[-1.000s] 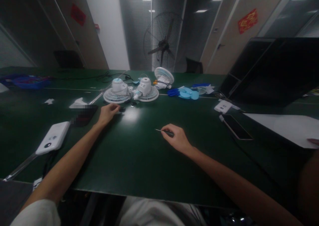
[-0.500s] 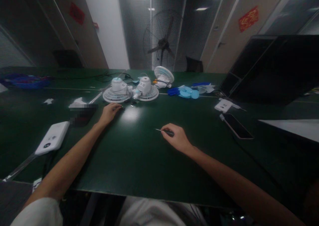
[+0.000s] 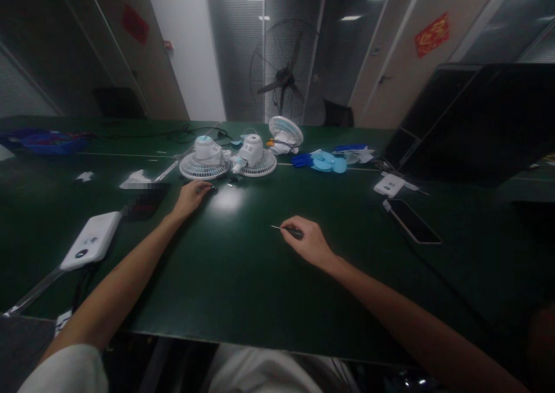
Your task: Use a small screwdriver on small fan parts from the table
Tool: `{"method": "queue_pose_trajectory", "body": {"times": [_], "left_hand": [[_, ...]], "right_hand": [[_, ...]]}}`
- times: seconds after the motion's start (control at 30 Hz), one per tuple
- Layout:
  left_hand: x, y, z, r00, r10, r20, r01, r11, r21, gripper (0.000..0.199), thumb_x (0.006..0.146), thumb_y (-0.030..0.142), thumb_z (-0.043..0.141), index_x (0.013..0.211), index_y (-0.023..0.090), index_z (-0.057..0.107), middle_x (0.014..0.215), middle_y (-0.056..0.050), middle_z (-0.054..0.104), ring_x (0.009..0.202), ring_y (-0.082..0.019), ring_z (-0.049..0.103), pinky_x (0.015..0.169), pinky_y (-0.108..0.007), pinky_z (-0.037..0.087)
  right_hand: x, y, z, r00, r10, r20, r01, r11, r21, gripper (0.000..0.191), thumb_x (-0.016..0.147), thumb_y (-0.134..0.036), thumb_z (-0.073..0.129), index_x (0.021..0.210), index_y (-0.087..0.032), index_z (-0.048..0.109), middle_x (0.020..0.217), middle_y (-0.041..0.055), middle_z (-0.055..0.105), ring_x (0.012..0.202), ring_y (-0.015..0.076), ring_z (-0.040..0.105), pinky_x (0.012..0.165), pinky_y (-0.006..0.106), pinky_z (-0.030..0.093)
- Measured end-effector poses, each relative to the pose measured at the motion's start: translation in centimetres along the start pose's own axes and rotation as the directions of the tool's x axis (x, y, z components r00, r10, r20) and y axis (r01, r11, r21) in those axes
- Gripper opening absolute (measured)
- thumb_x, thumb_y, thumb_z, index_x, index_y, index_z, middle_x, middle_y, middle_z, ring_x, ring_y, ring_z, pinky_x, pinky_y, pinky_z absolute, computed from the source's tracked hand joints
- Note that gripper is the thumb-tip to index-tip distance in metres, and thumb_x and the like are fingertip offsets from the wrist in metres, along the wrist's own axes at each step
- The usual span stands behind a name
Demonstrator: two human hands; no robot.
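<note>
Partly hidden, a small dark object (image 3: pixel 213 189) near a white round-caged fan (image 3: pixel 207 155) meets the left hand's (image 3: pixel 191 197) nearly closed fingertips, gripped or merely touched I cannot tell; the right hand (image 3: pixel 306 238) curls round a slim dark-handled metal-shafted tool (image 3: pixel 296 233); far right, the white flat sheet seen earlier has left view

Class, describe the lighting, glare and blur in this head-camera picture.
Head view: dim overall, with bright glare on the green table; the large dark object at right loses detail; the small dark item at the left hand is too soft to identify.
</note>
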State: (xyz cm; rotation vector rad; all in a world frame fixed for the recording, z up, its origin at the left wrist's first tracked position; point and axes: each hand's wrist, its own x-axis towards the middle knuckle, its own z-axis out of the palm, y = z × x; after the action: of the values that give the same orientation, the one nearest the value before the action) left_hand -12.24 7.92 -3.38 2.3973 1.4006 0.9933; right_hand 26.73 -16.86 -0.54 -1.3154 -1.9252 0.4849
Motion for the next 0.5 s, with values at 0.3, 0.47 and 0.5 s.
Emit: {"method": "queue_pose_trajectory", "body": {"times": [0.3,0.47,0.5], "left_hand": [[-0.1,0.6,-0.1,0.999,-0.043,0.020,0.044,0.998,-0.043,0.052,0.089,0.064,0.061,0.107,0.018,0.079,0.113,-0.013,0.077,0.092,-0.028,0.069,0.086,-0.038,0.053],[-0.1,1.3,-0.4,0.994,-0.091,0.064,0.097,0.990,-0.106,0.051,0.084,0.065,0.066,0.101,0.019,0.080,0.109,-0.012,0.079,0.091,-0.028,0.070,0.086,-0.037,0.053],[-0.1,1.6,-0.4,0.992,-0.098,0.084,0.108,0.986,-0.125,0.049,0.083,0.065,0.068,0.099,0.020,0.080,0.108,-0.012,0.079,0.092,-0.029,0.070,0.087,-0.037,0.053]], "right_hand": [[-0.1,0.4,0.2,1.000,0.001,0.004,-0.001,1.000,-0.010,0.009,0.102,-0.025,0.065,0.107,-0.022,0.072,0.101,0.0044,0.072,0.088,0.0194,0.070,0.078,0.034,0.058],[0.0,0.4,0.2,1.000,-0.009,-0.002,0.008,1.000,-0.017,0.008,0.101,-0.025,0.066,0.106,-0.023,0.072,0.101,0.0037,0.073,0.089,0.0196,0.070,0.080,0.034,0.058],[0.0,0.3,0.2,1.000,-0.010,-0.005,0.010,1.000,-0.017,0.008,0.101,-0.025,0.066,0.105,-0.023,0.072,0.101,0.0037,0.073,0.090,0.0197,0.070,0.080,0.034,0.058]]}}
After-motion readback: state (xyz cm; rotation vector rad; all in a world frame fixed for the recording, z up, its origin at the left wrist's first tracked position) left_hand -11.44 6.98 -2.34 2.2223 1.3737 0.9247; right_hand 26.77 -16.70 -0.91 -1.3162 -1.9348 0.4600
